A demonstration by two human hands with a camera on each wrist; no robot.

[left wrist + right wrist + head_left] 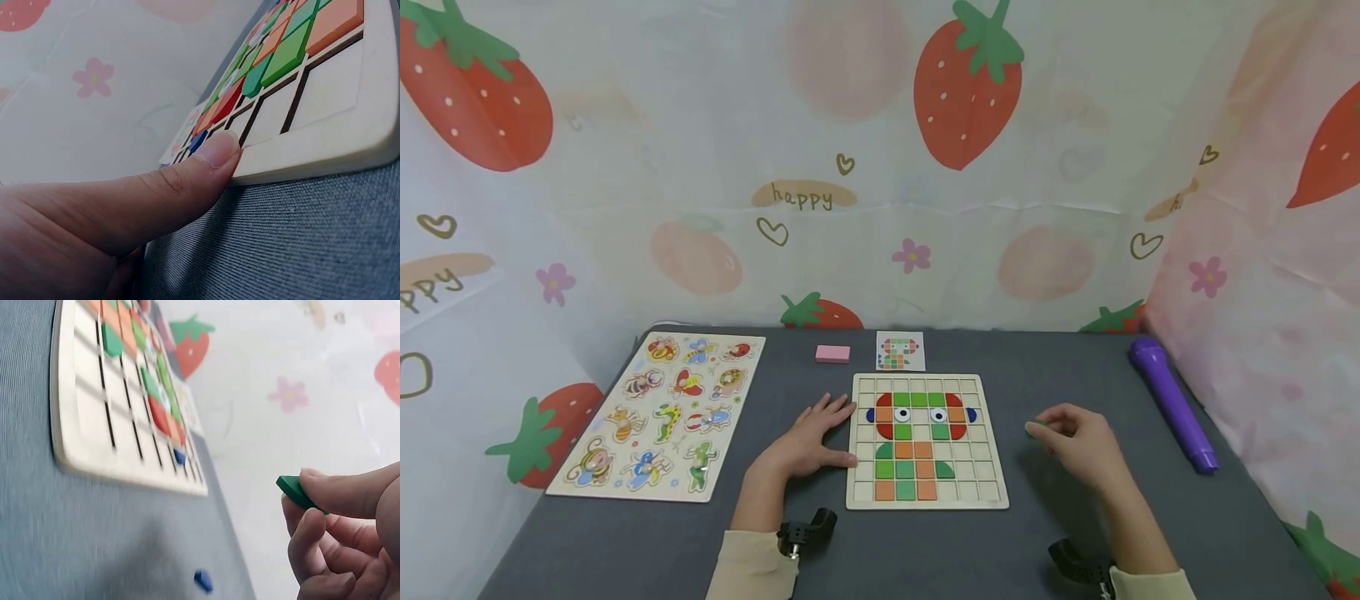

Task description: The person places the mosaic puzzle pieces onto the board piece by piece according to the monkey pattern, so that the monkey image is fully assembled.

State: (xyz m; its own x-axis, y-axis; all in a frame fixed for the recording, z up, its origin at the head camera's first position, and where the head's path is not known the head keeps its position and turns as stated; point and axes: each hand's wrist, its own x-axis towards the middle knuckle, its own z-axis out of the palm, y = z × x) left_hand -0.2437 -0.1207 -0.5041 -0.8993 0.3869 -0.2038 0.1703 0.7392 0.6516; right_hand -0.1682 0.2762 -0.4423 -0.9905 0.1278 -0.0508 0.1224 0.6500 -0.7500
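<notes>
A square wooden grid board (928, 504) lies on the table, filled in part with red, orange, green and blue pieces and two eye pieces. My left hand (801, 442) rests at its left edge, fingers spread and the thumb (215, 153) touching the rim. To the right of the board, my right hand (1078, 442) is raised over the table. Its thumb and fingers pinch a small green piece (292, 489) with a curved side, partly covered by the thumb. In the right wrist view, a small blue piece (203, 580) lies on the table below.
Behind the board are a printed pattern card (900, 351) and a pink block (832, 354). A large board of cartoon insects (662, 417) lies at the left. A purple cylinder with a wider end (1176, 408) lies near the right edge. Strawberry-print cloth (880, 267) surrounds the table.
</notes>
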